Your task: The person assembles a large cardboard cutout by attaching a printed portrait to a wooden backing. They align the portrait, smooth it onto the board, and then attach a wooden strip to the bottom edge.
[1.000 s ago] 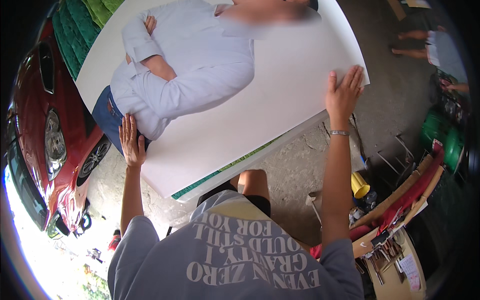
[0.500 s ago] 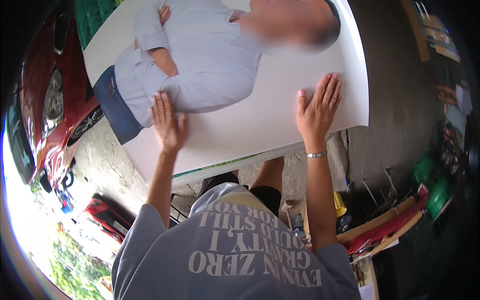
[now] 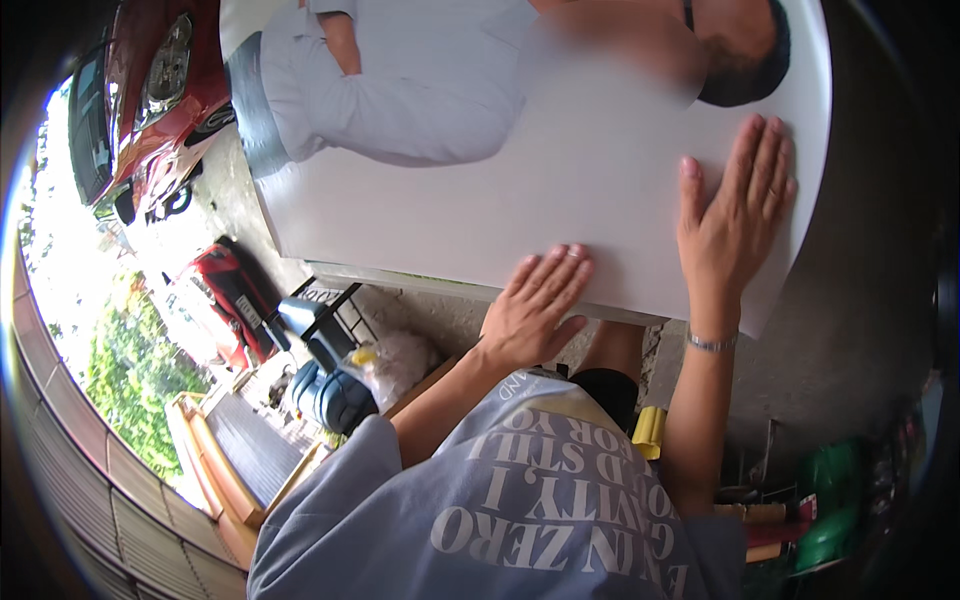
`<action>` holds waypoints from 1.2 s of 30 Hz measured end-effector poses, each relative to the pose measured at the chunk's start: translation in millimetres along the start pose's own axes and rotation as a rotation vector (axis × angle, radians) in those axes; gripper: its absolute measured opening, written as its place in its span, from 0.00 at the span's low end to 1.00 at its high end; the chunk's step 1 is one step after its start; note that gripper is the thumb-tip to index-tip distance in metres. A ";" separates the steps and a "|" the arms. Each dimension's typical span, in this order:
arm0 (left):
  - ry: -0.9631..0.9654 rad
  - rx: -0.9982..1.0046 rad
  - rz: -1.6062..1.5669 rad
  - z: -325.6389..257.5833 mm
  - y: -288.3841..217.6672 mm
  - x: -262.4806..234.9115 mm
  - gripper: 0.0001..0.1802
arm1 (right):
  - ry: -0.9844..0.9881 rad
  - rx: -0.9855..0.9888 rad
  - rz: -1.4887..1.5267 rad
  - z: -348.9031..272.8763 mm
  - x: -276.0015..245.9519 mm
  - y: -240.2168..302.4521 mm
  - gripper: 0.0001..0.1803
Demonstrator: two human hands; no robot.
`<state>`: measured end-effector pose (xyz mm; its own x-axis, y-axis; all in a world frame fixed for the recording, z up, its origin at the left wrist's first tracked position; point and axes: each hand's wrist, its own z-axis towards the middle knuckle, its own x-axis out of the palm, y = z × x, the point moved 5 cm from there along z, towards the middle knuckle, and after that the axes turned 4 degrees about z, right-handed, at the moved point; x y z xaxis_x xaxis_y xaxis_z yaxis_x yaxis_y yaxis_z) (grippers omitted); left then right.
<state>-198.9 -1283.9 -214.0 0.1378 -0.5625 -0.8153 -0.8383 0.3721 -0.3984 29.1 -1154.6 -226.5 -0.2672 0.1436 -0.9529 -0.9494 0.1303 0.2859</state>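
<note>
A large white poster (image 3: 420, 215) printed with a person in a pale blue shirt, lying sideways, spreads across a flat board in front of me. My left hand (image 3: 535, 310) rests at the near edge of the poster, fingertips on its white border, fingers stretched out. Farther right, my right hand (image 3: 735, 215) lies flat on the sheet below the printed head, thumb apart from the fingers. The poster's right end curves a little past the board (image 3: 430, 287), whose pale edge shows along the near side. Neither hand grips anything.
A red car (image 3: 165, 90) stands at the upper left, with a smaller red vehicle (image 3: 235, 305) below it. Nearer are blue containers (image 3: 335, 395), a plastic bag (image 3: 395, 365) and a black metal rack (image 3: 345, 310). A yellow object (image 3: 648, 432) and green items (image 3: 830, 500) lie at lower right.
My left hand has slid right and nearer to me, from below the printed arm to the sheet's near edge. My right hand has shifted right, and the whole view has turned.
</note>
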 end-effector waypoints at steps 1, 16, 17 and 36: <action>-0.018 -0.081 0.001 -9.2 9.0 0.8 0.44 | 0.006 0.005 -0.008 -9.2 2.0 -4.6 0.41; -0.499 -0.558 0.187 -63.6 105.4 1.2 0.41 | 0.270 0.111 -0.002 -18.4 -1.1 -9.2 0.43; -0.496 -0.563 0.199 -62.4 105.3 0.3 0.41 | 0.294 0.104 -0.020 -19.3 -1.5 -7.8 0.43; -0.294 -0.337 0.161 1.6 58.4 -31.7 0.35 | 0.096 0.046 0.104 -17.0 -3.2 -10.3 0.41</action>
<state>-251.4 -1243.2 -212.1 0.0948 -0.2659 -0.9593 -0.9790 0.1501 -0.1383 36.9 -1173.1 -228.1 -0.3804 0.0642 -0.9226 -0.9078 0.1646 0.3858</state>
